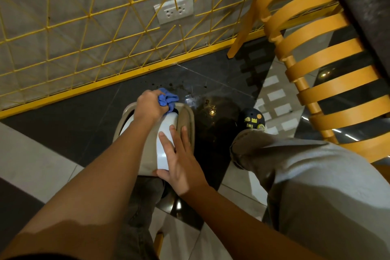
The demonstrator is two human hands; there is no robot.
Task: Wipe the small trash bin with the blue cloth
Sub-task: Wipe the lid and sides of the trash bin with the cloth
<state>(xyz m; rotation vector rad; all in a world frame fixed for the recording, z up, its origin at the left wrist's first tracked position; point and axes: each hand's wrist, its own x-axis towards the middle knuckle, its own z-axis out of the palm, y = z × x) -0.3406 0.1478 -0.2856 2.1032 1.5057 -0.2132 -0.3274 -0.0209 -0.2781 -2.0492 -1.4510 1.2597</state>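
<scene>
The small trash bin (187,118), beige with a white swing lid (166,131), stands on the dark floor in front of me. My left hand (148,105) is closed on the bunched blue cloth (167,99) and presses it at the far edge of the lid. My right hand (181,160) lies flat with fingers spread on the near right side of the lid and rim, steadying the bin. My left forearm hides much of the bin's left side.
A yellow wire fence (88,34) with a wall socket (174,9) behind it runs just beyond the bin. An orange slatted chair (329,82) stands to the right. My right leg (306,175) and a dark shoe (252,120) sit right of the bin.
</scene>
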